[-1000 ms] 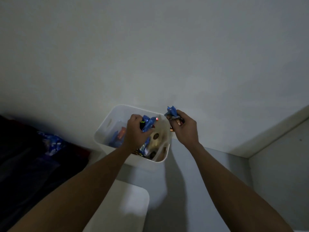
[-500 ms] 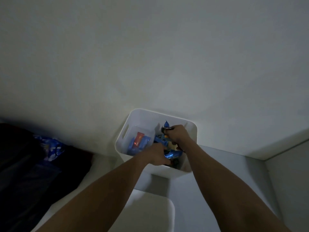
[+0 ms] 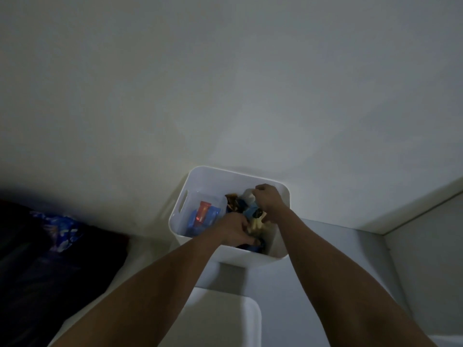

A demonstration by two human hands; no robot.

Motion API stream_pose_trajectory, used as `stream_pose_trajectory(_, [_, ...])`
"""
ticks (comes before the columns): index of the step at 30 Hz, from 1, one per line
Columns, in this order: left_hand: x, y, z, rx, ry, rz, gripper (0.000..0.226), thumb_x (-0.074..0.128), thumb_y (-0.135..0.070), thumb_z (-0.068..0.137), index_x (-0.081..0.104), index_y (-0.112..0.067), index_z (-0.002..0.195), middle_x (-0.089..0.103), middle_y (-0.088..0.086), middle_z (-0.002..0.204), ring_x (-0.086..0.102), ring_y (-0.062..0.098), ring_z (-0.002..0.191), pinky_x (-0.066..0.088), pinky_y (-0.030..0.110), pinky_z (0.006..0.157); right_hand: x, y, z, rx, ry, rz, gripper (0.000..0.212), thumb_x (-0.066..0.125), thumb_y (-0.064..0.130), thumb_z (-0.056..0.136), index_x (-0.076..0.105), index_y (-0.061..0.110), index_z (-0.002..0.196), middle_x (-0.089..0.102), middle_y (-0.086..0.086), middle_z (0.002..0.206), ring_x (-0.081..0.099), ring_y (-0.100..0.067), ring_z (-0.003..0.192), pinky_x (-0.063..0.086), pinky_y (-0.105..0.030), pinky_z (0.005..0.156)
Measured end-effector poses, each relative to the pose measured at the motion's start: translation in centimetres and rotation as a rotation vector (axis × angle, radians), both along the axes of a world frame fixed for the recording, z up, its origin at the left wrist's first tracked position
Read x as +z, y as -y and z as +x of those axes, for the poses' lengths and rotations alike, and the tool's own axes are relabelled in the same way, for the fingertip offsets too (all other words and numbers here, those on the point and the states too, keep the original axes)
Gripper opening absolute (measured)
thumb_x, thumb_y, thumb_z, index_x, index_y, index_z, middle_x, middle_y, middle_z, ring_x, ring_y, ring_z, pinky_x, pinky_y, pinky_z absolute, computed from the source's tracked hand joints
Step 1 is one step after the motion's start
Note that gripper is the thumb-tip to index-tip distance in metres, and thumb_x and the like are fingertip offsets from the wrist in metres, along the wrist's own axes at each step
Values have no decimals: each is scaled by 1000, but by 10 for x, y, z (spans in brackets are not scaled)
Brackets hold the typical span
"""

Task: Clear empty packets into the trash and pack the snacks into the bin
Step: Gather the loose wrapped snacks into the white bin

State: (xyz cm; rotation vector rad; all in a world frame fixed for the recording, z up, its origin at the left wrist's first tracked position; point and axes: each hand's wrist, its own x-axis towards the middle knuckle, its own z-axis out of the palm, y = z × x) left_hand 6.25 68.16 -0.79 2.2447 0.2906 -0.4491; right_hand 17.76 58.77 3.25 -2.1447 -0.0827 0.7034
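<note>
So it's pretty dim in here, but both hands are down inside the white bin (image 3: 250, 259), which sits on the bench (image 3: 330, 246) pushed right up against the wall (image 3: 225, 83). The left hand (image 3: 236, 227) is at the near side with its fingers curled down into the pile of snacks. The right hand (image 3: 269, 200) is further back, knuckles up, fingers curled in too. Honestly can't tell whether either one is actually pinching a packet or just resting on the heap, too dark.

In the bin's left half there's an orange-red packet (image 3: 203, 214) lying on some blue packets (image 3: 213, 217). A brown packet (image 3: 231, 200) and a light blue packet (image 3: 251, 211) sit between the two hands.

Off to the left there's a dark bag (image 3: 37, 271) with a blue wrapper (image 3: 61, 230) on top. A white tray-looking thing (image 3: 225, 319) sits nearer, under the arms.
</note>
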Motion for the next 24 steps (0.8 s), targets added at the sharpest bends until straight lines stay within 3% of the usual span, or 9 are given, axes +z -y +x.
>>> stream_pose_trajectory(3, [15,-2,-6,35,51,35,36,80,-42,75,69,-13,93,70,2,89,63,16,83,52,31,75,8,10,-5,-18,37,-24,39,50,27,102,54,9,136,61,-15,124,60,-27,78,59,-51,72])
stream_pose_trajectory(5, [22,-6,-11,60,91,94,35,79,-40,77,67,-12,94,66,2,87,59,15,79,46,28,66,12,17,-12,-39,94,-18,36,50,26,101,59,6,130,64,-11,102,56,-21,68,58,-49,68])
stream_pose_trajectory(6, [24,-8,-14,72,110,125,33,78,-42,76,66,-14,89,64,0,82,60,15,78,45,28,64,13,20,-17,-45,127,-2,36,51,25,101,60,3,127,62,-9,93,55,-19,67,57,-44,63])
stream_pose_trajectory(8, [26,-10,-20,95,138,185,31,75,-46,74,65,-18,84,65,-2,80,64,19,79,50,30,66,18,28,-29,-51,198,19,37,52,25,100,59,3,129,63,-10,93,53,-13,64,48,-28,53])
stream_pose_trajectory(10, [33,-11,-29,140,188,238,36,72,-48,74,69,-18,94,69,1,90,66,23,86,54,35,74,26,36,-48,-32,289,23,38,52,25,100,57,6,133,67,-13,106,55,-9,66,42,-21,55])
stream_pose_trajectory(13, [43,-8,-48,259,291,247,49,73,-49,70,69,-16,106,66,6,106,65,28,95,56,43,83,31,55,-79,-5,449,1,39,52,29,100,58,8,133,67,-12,122,64,-19,97,40,-20,78])
stream_pose_trajectory(15, [42,-6,-63,307,357,232,50,75,-47,74,67,-16,111,62,6,115,63,28,101,56,43,83,28,68,-101,-25,526,29,39,53,30,99,59,8,131,66,-11,124,63,-23,108,39,-21,83])
stream_pose_trajectory(20, [34,7,-112,415,529,225,41,74,-40,81,66,-16,113,63,3,114,60,24,106,53,37,81,8,99,-155,-128,578,142,39,57,32,97,60,9,128,63,-10,119,65,-21,100,55,-38,89])
stream_pose_trajectory(24, [25,21,-161,457,545,285,39,76,-38,80,64,-19,112,63,0,114,57,23,107,52,38,84,-17,125,-201,-206,547,161,38,59,26,97,57,6,129,59,-9,121,61,-17,97,50,-24,80])
